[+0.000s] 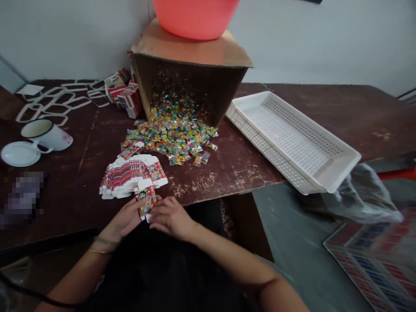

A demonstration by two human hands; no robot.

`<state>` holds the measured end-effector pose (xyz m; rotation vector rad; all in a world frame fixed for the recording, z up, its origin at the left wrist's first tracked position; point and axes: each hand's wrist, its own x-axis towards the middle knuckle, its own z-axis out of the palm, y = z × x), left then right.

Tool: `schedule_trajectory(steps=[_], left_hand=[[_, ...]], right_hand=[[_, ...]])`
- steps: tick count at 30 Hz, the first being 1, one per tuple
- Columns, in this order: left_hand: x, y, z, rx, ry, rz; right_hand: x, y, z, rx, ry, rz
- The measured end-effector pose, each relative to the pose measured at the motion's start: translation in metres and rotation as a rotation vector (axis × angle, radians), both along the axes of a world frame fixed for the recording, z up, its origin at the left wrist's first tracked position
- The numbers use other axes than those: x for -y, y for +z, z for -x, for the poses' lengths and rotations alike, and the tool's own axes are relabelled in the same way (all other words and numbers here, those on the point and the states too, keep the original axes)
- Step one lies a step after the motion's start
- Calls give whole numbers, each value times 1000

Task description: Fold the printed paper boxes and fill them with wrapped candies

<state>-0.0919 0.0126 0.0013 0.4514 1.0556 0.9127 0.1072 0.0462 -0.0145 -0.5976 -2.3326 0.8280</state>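
Note:
A small red printed candy box is upright between my hands at the table edge, with white flaps standing out at its top and bottom ends. My left hand grips it along the left side. The bent fingers of my right hand close on its lower right end, by the bottom flap. Just beyond lies a fanned stack of flat red-and-white boxes. Behind that stack, small clear packets of colourful candy spill in a heap from a cardboard carton tipped on its side.
A pink-red basin rests on the carton. To the right, a white perforated tray overhangs the table, near a clear plastic bag. At left stand an enamel mug and its lid, with white frames behind.

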Motion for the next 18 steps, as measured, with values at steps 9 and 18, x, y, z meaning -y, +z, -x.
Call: schedule_trajectory(steps=[9, 18], left_hand=[[12, 8, -42, -162, -208, 56], [12, 17, -38, -144, -140, 51]], right_hand=[[2, 18, -4, -36, -302, 165], [22, 21, -3, 14, -426, 24]])
